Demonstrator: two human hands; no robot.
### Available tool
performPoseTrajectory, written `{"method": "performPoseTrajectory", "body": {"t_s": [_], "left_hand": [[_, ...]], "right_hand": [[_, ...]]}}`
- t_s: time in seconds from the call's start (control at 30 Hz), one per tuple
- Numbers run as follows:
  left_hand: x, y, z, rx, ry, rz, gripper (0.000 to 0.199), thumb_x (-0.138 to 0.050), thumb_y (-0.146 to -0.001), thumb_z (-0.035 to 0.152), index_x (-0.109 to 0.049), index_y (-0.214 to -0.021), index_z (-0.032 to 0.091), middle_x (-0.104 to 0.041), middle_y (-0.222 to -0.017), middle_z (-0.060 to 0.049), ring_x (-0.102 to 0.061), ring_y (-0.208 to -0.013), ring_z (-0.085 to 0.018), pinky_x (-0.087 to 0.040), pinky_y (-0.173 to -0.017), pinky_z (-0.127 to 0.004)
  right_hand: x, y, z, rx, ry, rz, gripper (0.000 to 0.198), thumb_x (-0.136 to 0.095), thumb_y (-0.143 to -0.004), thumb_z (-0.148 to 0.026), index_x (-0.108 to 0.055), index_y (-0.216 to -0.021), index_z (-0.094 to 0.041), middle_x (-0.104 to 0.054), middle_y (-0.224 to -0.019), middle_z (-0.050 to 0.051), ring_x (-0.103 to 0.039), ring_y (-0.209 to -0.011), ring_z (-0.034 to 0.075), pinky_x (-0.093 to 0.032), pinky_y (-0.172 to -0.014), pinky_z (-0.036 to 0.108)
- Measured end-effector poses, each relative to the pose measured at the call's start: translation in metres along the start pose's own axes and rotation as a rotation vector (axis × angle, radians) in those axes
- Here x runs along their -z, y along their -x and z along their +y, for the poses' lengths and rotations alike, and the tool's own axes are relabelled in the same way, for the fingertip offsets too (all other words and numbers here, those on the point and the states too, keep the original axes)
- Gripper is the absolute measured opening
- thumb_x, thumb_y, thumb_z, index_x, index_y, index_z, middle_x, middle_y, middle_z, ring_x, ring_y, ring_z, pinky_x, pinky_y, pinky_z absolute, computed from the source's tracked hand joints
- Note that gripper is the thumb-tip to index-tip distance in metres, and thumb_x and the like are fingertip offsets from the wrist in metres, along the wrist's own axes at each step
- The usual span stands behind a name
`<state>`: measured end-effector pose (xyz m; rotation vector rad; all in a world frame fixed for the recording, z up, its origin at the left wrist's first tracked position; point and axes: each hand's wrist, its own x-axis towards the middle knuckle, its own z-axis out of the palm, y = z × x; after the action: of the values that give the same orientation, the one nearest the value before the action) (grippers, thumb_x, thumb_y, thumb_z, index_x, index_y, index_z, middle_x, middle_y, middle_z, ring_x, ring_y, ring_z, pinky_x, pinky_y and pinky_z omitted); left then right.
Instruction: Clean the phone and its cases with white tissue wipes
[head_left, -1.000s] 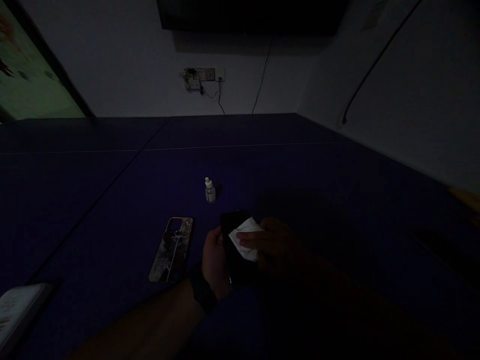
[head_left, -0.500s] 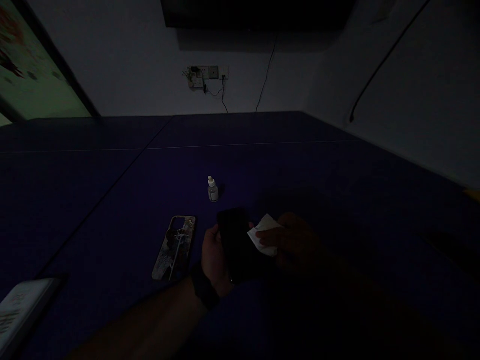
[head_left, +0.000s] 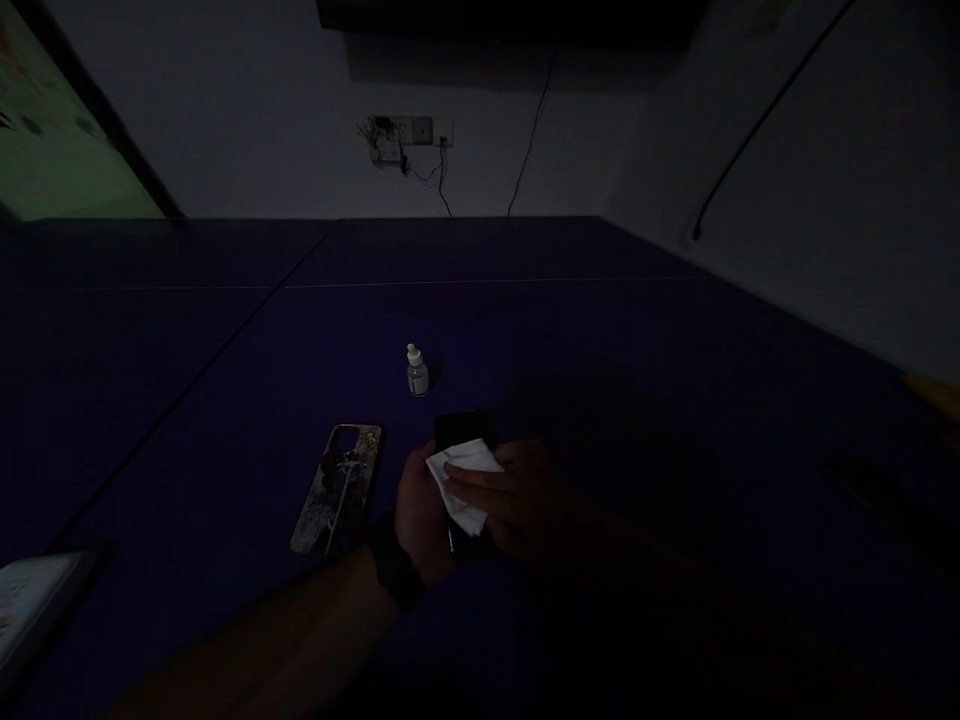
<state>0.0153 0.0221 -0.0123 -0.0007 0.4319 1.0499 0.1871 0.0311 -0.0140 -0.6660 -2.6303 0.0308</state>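
Observation:
A dark smartphone (head_left: 459, 428) lies in my left hand (head_left: 421, 510), which wraps round its left edge and wears a black wristband. My right hand (head_left: 517, 495) presses a folded white tissue (head_left: 466, 480) flat on the phone's face, fingers stretched over it. Much of the phone is hidden under tissue and fingers. To the left, a phone case (head_left: 339, 490) with a printed picture and a square camera cutout lies on the dark blue surface. Beyond the phone stands a small clear bottle (head_left: 418, 377) with a white dropper top.
A white box-like object (head_left: 37, 600) lies at the lower left, partly out of frame. The blue surface (head_left: 480, 330) runs to a wall with sockets (head_left: 405, 132) and hanging cables. A dark screen (head_left: 510, 20) is mounted above. The room is dim.
My right hand has moved left with the tissue, from the phone's right edge to across its middle. The view has shifted slightly, while my left hand keeps its hold on the phone.

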Motion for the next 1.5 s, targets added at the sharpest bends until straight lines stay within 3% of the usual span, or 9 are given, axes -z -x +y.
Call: {"method": "performPoseTrajectory", "body": {"t_s": [0.1, 0.17, 0.27, 0.37, 0.6, 0.87, 1.07, 1.23, 1.5], "left_hand": [[-0.001, 0.002, 0.0, 0.093, 0.074, 0.002, 0.036, -0.05, -0.092, 0.04, -0.063, -0.071, 0.014, -0.049, -0.053, 0.001, -0.041, -0.044, -0.01, -0.035, -0.047, -0.024], [-0.003, 0.002, 0.0, 0.094, 0.095, 0.039, 0.036, -0.05, -0.093, 0.04, -0.062, -0.069, 0.015, -0.052, -0.056, -0.001, -0.045, -0.047, -0.012, -0.038, -0.05, -0.025], [-0.005, 0.002, 0.001, 0.045, 0.075, 0.101, 0.032, -0.051, -0.092, 0.034, -0.063, -0.071, 0.014, -0.055, -0.059, -0.002, -0.043, -0.047, -0.011, -0.038, -0.051, -0.025], [-0.005, 0.002, 0.002, 0.103, 0.093, 0.075, 0.036, -0.05, -0.092, 0.038, -0.064, -0.072, 0.011, -0.05, -0.055, 0.0, -0.039, -0.044, -0.009, -0.034, -0.048, -0.023], [-0.012, 0.006, 0.002, 0.05, -0.015, 0.085, 0.039, -0.046, -0.096, 0.041, -0.07, -0.083, 0.014, -0.059, -0.065, -0.004, -0.055, -0.059, -0.018, -0.048, -0.065, -0.032], [0.002, 0.004, 0.006, 0.219, 0.111, -0.035, 0.046, -0.053, -0.089, 0.05, -0.072, -0.097, 0.009, -0.046, -0.053, 0.002, -0.032, -0.039, -0.008, -0.026, -0.043, -0.02], [0.003, -0.002, 0.005, 0.092, -0.005, 0.009, 0.046, -0.044, -0.092, 0.046, -0.071, -0.106, 0.011, -0.064, -0.074, -0.007, -0.047, -0.048, -0.014, -0.035, -0.049, -0.027], [0.003, 0.005, 0.007, 0.192, -0.016, -0.113, 0.054, -0.048, -0.089, 0.052, -0.07, -0.115, 0.01, -0.066, -0.077, -0.009, -0.045, -0.047, -0.012, -0.026, -0.045, -0.024], [0.003, 0.003, 0.009, 0.166, -0.078, -0.059, 0.055, -0.045, -0.09, 0.052, -0.069, -0.118, 0.01, -0.069, -0.084, -0.012, -0.058, -0.06, -0.02, -0.043, -0.06, -0.032]], "right_hand": [[0.002, 0.002, 0.001, 0.109, -0.055, 0.149, 0.047, -0.053, -0.09, -0.018, -0.067, -0.134, -0.025, -0.074, -0.132, -0.003, -0.054, -0.105, 0.025, -0.037, -0.091, 0.043], [0.003, 0.002, 0.001, 0.043, -0.006, 0.195, 0.044, -0.052, -0.09, -0.016, -0.068, -0.131, -0.024, -0.075, -0.131, -0.001, -0.054, -0.105, 0.025, -0.036, -0.092, 0.043], [0.001, -0.003, -0.003, -0.061, 0.052, 0.12, 0.052, -0.051, -0.089, -0.015, -0.064, -0.139, -0.021, -0.068, -0.142, 0.003, -0.054, -0.104, 0.026, -0.036, -0.089, 0.043], [0.0, -0.005, -0.003, 0.035, -0.01, 0.075, 0.055, -0.054, -0.085, -0.019, -0.064, -0.139, -0.026, -0.071, -0.138, -0.001, -0.053, -0.103, 0.025, -0.036, -0.086, 0.041], [0.018, 0.015, 0.019, -0.003, 0.085, 0.244, 0.034, -0.056, -0.086, -0.019, -0.073, -0.115, -0.024, -0.079, -0.12, 0.002, -0.057, -0.094, 0.024, -0.036, -0.083, 0.041], [0.006, 0.008, 0.002, 0.162, -0.005, 0.028, 0.048, -0.053, -0.097, -0.029, -0.056, -0.144, -0.026, -0.072, -0.137, -0.001, -0.054, -0.111, 0.023, -0.035, -0.09, 0.039], [0.011, 0.008, 0.002, 0.175, -0.104, 0.149, 0.029, -0.056, -0.096, -0.031, -0.069, -0.121, -0.026, -0.078, -0.123, -0.003, -0.055, -0.109, 0.022, -0.034, -0.091, 0.04], [0.008, 0.008, -0.004, 0.172, -0.081, 0.105, 0.041, -0.057, -0.096, -0.03, -0.062, -0.136, -0.026, -0.075, -0.129, -0.004, -0.053, -0.109, 0.021, -0.034, -0.093, 0.039], [0.002, 0.013, -0.002, 0.177, -0.123, 0.03, 0.044, -0.06, -0.092, -0.033, -0.064, -0.135, -0.032, -0.077, -0.125, -0.005, -0.053, -0.114, 0.023, -0.033, -0.095, 0.039]]}}
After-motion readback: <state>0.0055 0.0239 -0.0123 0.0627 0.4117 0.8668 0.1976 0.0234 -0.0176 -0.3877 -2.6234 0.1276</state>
